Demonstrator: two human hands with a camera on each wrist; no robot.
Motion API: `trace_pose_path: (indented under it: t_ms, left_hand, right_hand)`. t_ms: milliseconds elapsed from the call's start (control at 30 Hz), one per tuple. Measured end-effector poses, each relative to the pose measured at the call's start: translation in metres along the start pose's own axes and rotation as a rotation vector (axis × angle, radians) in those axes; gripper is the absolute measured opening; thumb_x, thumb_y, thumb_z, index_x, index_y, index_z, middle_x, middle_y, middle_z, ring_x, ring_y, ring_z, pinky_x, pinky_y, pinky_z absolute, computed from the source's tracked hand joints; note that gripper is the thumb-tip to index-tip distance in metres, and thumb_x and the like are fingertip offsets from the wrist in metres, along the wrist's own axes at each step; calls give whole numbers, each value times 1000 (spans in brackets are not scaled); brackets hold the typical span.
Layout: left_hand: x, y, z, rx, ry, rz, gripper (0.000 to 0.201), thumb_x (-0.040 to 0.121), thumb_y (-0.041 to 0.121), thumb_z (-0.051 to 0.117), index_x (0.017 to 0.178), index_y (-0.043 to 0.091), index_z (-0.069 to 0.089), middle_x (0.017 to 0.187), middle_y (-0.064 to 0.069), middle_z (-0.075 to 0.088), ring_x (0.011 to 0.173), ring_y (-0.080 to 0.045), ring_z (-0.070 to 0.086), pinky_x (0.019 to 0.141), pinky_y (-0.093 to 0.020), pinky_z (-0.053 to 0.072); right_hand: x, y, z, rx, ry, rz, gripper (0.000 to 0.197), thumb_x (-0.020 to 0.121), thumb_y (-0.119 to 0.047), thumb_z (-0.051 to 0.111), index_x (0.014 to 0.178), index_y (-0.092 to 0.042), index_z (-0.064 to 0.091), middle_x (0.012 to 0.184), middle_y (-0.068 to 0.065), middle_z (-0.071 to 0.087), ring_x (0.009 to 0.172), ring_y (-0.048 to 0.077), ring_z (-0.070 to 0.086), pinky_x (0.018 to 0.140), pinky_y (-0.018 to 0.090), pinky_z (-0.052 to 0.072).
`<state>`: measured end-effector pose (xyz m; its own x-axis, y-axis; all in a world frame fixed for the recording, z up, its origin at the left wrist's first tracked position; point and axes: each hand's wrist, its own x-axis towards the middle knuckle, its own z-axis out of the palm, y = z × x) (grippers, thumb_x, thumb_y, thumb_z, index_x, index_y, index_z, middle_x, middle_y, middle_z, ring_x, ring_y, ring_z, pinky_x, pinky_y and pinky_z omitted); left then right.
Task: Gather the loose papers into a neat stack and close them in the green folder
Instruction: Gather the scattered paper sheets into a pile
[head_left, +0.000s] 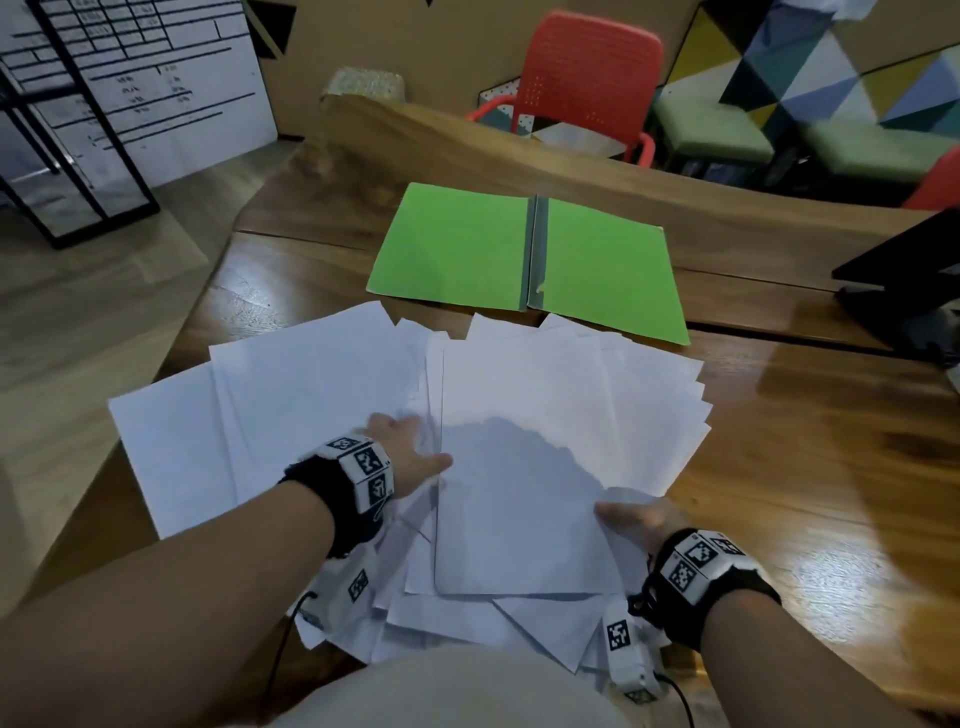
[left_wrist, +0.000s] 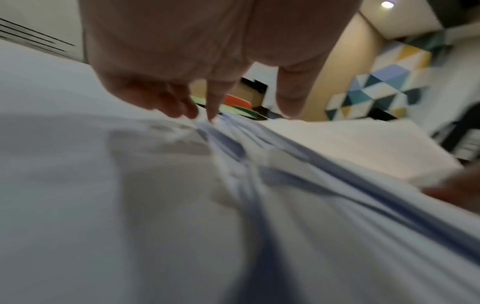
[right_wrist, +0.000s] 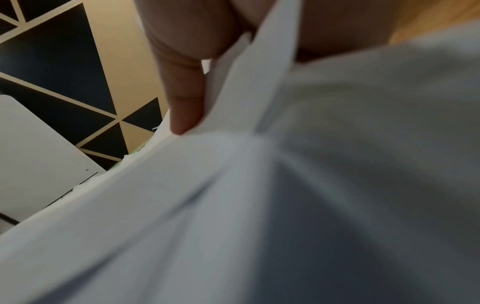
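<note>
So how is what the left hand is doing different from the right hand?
The left hand lies on top of the papers with fingers spread fairly straight, pressing down; the right hand grips the edge of some sheets, thumb on top. The left hand is at the middle of the spread, the right hand at its right edge. Both touch the papers, near the open green folder, and both wear wrist cameras.

Beyond the gripped area: a glossy wooden table (head_left: 810, 467) with a raised plank edge at its far side. Behind it, a red perforated chair (head_left: 587, 78) and green cushioned seats (head_left: 711, 124). Far right: a wall of coloured triangles (head_left: 831, 78). Far left: a white board with black lines (head_left: 130, 78), a black metal frame (head_left: 78, 130), and light wood flooring (head_left: 104, 291). One ceiling lamp (left_wrist: 387, 4) is lit.
</note>
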<state>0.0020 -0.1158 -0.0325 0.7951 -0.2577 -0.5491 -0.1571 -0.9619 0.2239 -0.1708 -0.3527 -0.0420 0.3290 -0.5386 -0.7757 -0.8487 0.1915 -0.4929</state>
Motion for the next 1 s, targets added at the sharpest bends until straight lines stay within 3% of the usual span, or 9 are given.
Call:
trace_pose_path:
  t_ms: [100,167,233,400,667,767,833,900,1000]
  left_hand:
    - [-2,-32,-23,-70,232,-343,86,77,54,53,145,20,13,151,-16,13,135,-40,24,109,-51,28]
    - [-4,-56,-35,-58,195,-489,80,80,38,54,145,22,11,153,-23,2,135,-46,18,109,-55,27]
    - [5,-75,-36,-110,154,-478,73,77,29,50,143,22,20,149,-31,10,132,-49,23,108,-52,31]
    - [5,-65,-49,-540,276,-341,42,79,25,57,116,7,56,116,-19,61,97,-35,58,87,-37,44]
    - [-26,-27,-96,-726,612,70,26,81,24,54,106,17,58,102,-10,69,97,-31,63,88,-39,51]
    - [-51,-15,-135,-812,879,208,19,76,29,56,92,18,60,87,-14,65,79,-31,61,72,-39,52]
    - [-69,-5,-160,-923,1024,266,4,74,25,57,78,25,58,75,-1,63,68,-12,63,63,-25,53]
    - [-81,2,-178,-1070,1108,330,12,71,19,60,71,29,53,70,11,62,59,7,59,56,-17,51]
    - [-83,3,-194,-1182,1106,359,24,64,21,65,87,20,63,85,4,72,70,-8,69,54,-24,55]
  right_hand:
    - [1,-3,-1,-63,19,-31,82,46,-39,86,114,0,61,102,20,69,85,40,67,80,52,55]
    - [-2,-6,-1,-92,6,-49,72,56,-36,85,112,2,61,99,22,68,84,41,66,78,51,55]
    - [-4,-6,-2,-86,-4,-47,63,60,-33,85,107,2,62,95,23,68,83,42,66,78,52,54]
    - [-7,-8,-3,-99,-15,-37,46,64,-33,83,90,-3,60,88,21,64,83,44,64,85,58,51]
    - [-3,-4,1,-98,23,-34,88,45,-44,87,115,0,58,105,22,64,92,43,63,85,58,51]
    - [8,0,1,-79,20,0,111,21,-47,89,118,-3,58,112,22,65,94,43,64,85,59,51]
    - [13,1,0,-67,11,1,117,16,-48,90,120,-5,58,115,22,64,97,43,63,86,59,51]
    - [18,3,0,-55,4,6,116,21,-47,92,122,-4,57,119,21,63,100,42,62,88,58,50]
    - [16,0,-2,-48,17,-6,111,24,-49,92,121,-4,59,120,20,63,102,40,62,89,55,51]
